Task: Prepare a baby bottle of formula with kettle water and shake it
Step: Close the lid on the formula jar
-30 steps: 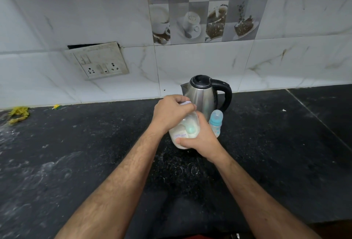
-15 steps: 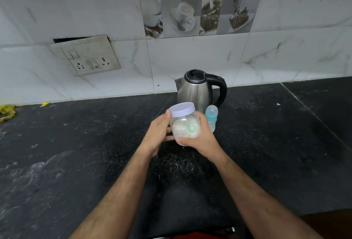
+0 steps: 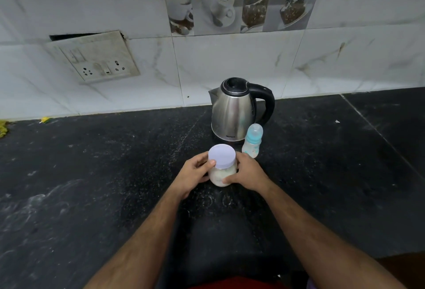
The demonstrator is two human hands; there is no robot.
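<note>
A clear formula jar (image 3: 221, 174) with a pale lilac lid (image 3: 222, 156) and white powder inside stands on the black counter (image 3: 92, 173). My left hand (image 3: 194, 173) wraps its left side, thumb on the lid's edge. My right hand (image 3: 247, 173) grips its right side. Just behind stands a small baby bottle (image 3: 252, 140) with a blue cap, upright and untouched. A steel kettle (image 3: 234, 110) with a black lid and handle sits behind the bottle, near the wall.
A tilted socket plate (image 3: 96, 58) hangs on the marble-tiled wall at left. Yellow scraps (image 3: 3, 127) lie at the counter's far left edge. A seam (image 3: 379, 136) crosses the counter at right. White dust marks the counter.
My left hand came off the top of the jar's lid and moved to its side. The jar came down from the air and now rests upright on the counter.
</note>
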